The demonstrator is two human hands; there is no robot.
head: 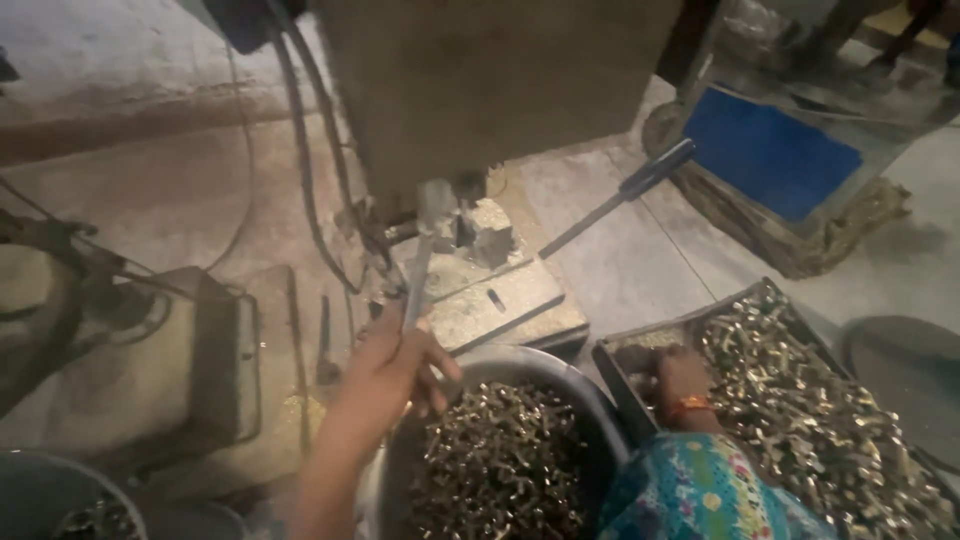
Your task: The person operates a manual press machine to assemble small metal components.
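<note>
Head view: our left grip (392, 368) is clenched around the metal lever (420, 272); our right grip (682, 382) digs into the tray (612, 366) of brass parts (820, 400), fingers hidden.

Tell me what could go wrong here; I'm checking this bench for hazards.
1. The left hand grips the lever just below the press head, so a slip could bring fingers near the die block.
2. The right hand digs in the tray of small brass parts; their edges may cut bare skin.
3. The bowl sits heaped right under the left wrist, so a bump might spill it.
</note>
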